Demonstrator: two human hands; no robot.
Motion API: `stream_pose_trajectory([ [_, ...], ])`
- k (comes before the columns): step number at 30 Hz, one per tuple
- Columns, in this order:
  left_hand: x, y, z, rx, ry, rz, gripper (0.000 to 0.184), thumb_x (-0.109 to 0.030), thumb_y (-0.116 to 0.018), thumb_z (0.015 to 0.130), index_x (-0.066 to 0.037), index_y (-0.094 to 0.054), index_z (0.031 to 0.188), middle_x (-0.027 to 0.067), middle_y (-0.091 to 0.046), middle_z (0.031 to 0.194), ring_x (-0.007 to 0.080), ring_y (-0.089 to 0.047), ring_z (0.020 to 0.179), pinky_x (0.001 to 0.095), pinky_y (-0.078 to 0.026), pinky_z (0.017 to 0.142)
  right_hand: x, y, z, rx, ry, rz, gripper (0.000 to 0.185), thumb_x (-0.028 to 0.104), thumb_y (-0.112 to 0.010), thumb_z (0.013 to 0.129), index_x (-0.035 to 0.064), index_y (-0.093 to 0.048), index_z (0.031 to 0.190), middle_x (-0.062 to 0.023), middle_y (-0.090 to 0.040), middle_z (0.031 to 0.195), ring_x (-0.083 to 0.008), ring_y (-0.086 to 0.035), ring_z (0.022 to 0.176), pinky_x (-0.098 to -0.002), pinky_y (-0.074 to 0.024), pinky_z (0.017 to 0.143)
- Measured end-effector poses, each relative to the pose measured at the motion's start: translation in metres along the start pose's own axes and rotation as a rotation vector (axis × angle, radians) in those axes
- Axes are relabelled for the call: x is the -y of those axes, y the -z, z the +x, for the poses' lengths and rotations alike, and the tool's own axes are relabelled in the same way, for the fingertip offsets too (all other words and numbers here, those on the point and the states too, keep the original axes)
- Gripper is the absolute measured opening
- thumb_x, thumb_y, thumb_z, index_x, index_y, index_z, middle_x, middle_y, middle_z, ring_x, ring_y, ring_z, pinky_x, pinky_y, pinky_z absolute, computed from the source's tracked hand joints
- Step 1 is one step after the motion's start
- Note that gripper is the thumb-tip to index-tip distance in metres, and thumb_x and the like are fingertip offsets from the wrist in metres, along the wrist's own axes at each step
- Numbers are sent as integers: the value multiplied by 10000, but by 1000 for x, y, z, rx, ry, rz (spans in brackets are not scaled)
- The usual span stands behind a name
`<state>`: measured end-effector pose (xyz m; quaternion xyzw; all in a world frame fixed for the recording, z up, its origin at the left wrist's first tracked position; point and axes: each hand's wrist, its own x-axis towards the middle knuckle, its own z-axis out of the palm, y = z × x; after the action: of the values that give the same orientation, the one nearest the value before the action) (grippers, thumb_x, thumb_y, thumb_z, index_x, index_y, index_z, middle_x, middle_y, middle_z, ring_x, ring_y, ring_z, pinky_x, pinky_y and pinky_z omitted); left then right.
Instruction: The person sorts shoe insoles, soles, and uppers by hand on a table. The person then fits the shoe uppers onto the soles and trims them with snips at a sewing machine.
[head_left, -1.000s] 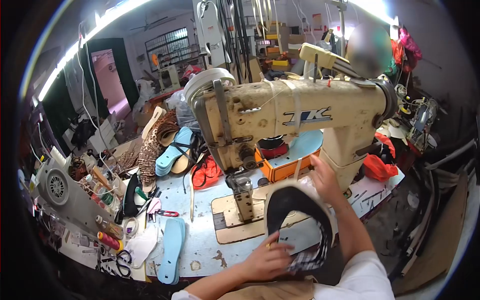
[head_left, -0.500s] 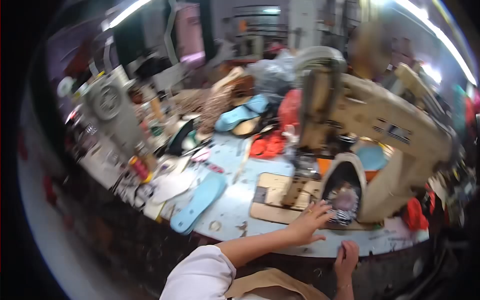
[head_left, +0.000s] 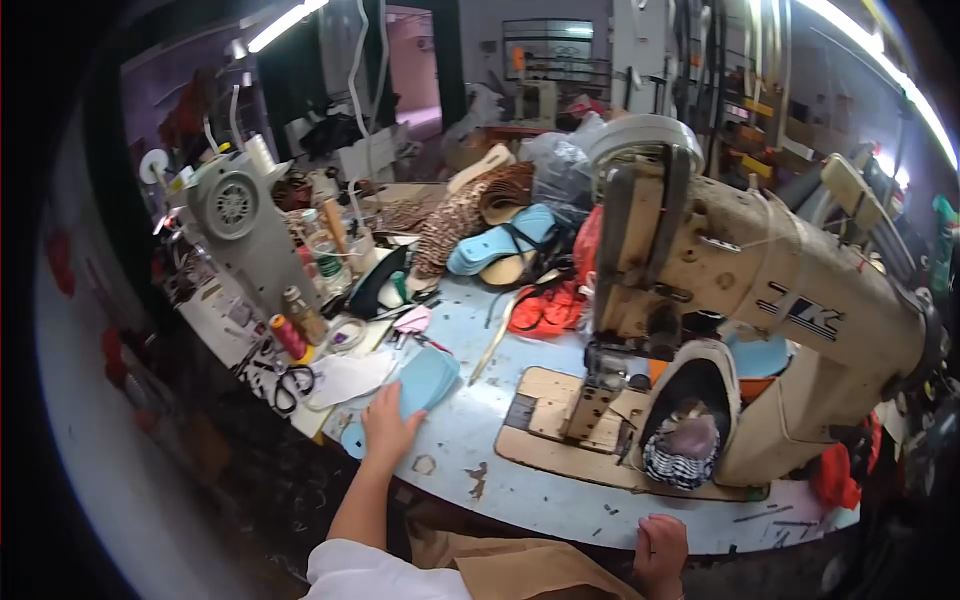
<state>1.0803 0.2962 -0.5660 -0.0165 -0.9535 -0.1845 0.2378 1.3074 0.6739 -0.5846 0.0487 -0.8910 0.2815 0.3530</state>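
My left hand [head_left: 390,425] lies over the middle of the light blue insoles [head_left: 430,380] at the table's left front; its fingers reach across them, and whether they grip is hard to tell. Curled at the front edge of the table, my right hand [head_left: 660,548] has its fingers folded in with nothing visible in them. A black shoe upper with a pale rim and checkered part [head_left: 687,415] rests on the sewing machine's bed, between the needle head and the pillar of the sewing machine [head_left: 780,250].
Scissors [head_left: 293,388], a red thread spool [head_left: 288,338] and a white piece [head_left: 352,380] lie left of the insoles. Behind are red fabric [head_left: 547,308], more blue insoles with straps [head_left: 500,240] and leopard-print material [head_left: 462,215]. A grey machine [head_left: 245,235] stands at the left.
The view has turned left. Both hands have left the shoe upper, which now rests by the machine; my left hand has moved left onto the insoles, and my right hand has dropped to the table edge.
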Motion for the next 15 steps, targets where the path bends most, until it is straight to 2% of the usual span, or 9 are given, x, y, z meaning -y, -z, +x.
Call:
stream_pose_trajectory([
  [3,2,-20,35,-53,-129,-76,634,-222,-758,665,31,-478,1175,219,-547,1131,392,-516,1045,465,-395,881,-9,18,0,44,20,-124,180,51,-635,726,99,-618,899,-73,-585,868,-280,-579,878,-388,-447,764],
  [5,5,-23,61,-29,-112,-120,659,-193,-763,658,44,-466,1196,232,-564,1100,403,-546,996,424,-417,883,-11,29,2,38,-23,-177,192,60,-642,721,107,-618,906,-67,-583,900,-275,-575,881,-391,-448,763],
  [7,27,-37,78,-74,-176,-142,693,-171,-768,640,40,-458,1223,233,-565,1123,395,-545,1021,415,-423,888,-18,30,-2,22,-8,-238,220,66,-645,725,106,-608,939,-65,-581,912,-276,-571,882,-394,-446,767],
  [8,25,-30,83,-41,-150,-166,727,-169,-776,629,27,-450,1248,228,-534,1191,390,-520,1075,420,-407,917,-19,27,0,-1,-45,-257,220,66,-645,725,106,-608,939,-65,-581,912,-276,-571,882,-394,-446,767],
  [9,20,-24,83,-23,-192,-178,727,-169,-776,629,27,-450,1248,228,-534,1191,390,-520,1075,420,-407,917,-19,24,4,-39,-46,-271,241,66,-649,726,105,-603,959,-64,-577,925,-277,-564,891,-392,-443,773],
  [11,13,-6,74,-148,-208,-136,724,-154,-779,625,18,-454,1250,219,-509,1229,386,-500,1101,422,-393,937,-16,15,15,-91,-66,-318,284,57,-664,706,93,-591,978,-78,-568,947,-288,-547,908,-394,-438,785],
  [13,-5,14,48,-191,-217,-179,668,-94,-760,638,39,-473,1226,222,-530,1199,375,-510,1101,402,-400,941,-16,0,27,-164,-83,-378,297,55,-698,665,81,-598,944,-85,-556,927,-290,-528,914,-394,-425,790],
  [15,-4,16,25,-14,-235,-267,666,-96,-753,645,35,-465,1232,220,-516,1213,367,-492,1119,406,-382,954,-23,-10,35,-177,-100,-402,276,67,-697,673,89,-604,932,-69,-546,909,-275,-521,909,-388,-417,784],
])
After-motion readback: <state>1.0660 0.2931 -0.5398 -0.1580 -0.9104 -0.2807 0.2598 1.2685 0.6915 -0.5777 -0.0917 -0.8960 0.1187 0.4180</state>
